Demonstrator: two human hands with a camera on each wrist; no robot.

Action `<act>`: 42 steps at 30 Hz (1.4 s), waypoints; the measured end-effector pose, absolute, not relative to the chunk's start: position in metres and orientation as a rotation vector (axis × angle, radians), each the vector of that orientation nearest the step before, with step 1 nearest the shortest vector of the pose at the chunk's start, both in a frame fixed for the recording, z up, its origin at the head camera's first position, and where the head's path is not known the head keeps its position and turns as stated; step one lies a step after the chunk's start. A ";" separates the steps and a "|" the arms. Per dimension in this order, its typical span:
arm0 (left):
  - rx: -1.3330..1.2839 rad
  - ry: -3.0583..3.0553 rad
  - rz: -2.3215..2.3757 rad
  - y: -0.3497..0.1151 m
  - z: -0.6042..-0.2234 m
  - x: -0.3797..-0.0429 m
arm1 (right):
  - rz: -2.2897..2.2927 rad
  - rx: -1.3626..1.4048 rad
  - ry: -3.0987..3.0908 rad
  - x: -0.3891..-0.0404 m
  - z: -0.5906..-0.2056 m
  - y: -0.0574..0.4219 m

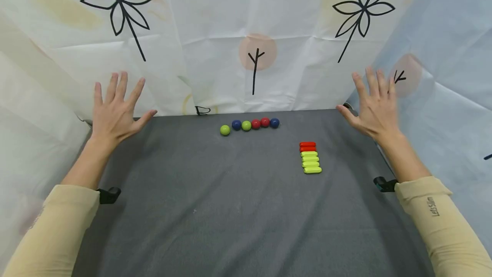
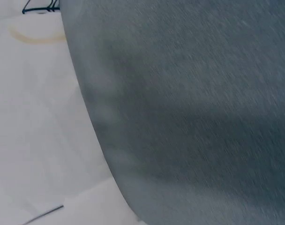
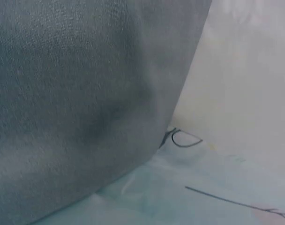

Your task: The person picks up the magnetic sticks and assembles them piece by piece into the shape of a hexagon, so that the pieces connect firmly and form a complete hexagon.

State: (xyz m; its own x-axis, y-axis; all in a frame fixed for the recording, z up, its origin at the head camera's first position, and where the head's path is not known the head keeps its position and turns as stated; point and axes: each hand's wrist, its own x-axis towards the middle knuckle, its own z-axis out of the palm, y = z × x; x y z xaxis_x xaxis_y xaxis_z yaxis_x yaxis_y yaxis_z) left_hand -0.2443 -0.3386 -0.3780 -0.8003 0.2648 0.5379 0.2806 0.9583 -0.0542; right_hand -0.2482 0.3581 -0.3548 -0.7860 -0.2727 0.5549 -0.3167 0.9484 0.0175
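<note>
In the head view my left hand (image 1: 114, 112) is held up over the back left of the table, fingers straight and spread, holding nothing. On the far right my right hand (image 1: 376, 110) is raised the same way, palm down and bare of any object. Between them, near the back edge, a row of small balls runs sideways: a green ball (image 1: 224, 130) at the left end, then blue, green and red ones, with a blue ball (image 1: 274, 123) at the right end. Nearer the right hand, red sticks (image 1: 308, 146) lie stacked behind several yellow-green sticks (image 1: 310, 164).
A grey cloth (image 1: 215, 208) covers the table. White curtains (image 1: 219, 20) with plant drawings rise behind it and along both sides. Each forearm bears a dark wrist camera mount (image 1: 109, 195). Both wrist views show mostly grey cloth (image 2: 189, 93) and curtain (image 3: 241, 93).
</note>
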 end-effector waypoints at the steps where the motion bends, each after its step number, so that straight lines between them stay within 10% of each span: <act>1: -0.395 -2.540 -0.047 -0.336 -0.378 -0.246 | 0.137 0.433 -2.520 -0.248 -0.356 0.357; 19: -0.734 -2.940 -0.732 -0.227 -0.383 -0.273 | 1.158 0.606 -2.958 -0.235 -0.397 0.328; 42: -0.990 -3.066 -1.145 -0.085 -0.412 -0.304 | 1.320 0.668 -3.241 -0.255 -0.435 0.323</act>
State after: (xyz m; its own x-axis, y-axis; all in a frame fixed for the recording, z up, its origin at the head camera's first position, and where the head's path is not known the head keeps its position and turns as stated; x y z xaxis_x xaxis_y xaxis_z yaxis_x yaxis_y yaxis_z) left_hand -0.3036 -0.0847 -0.4115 -0.7971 0.6012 -0.0556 0.4177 0.6156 0.6682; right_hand -0.2547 0.3230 -0.4353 -0.8453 -0.4779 -0.2390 -0.1750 0.6702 -0.7213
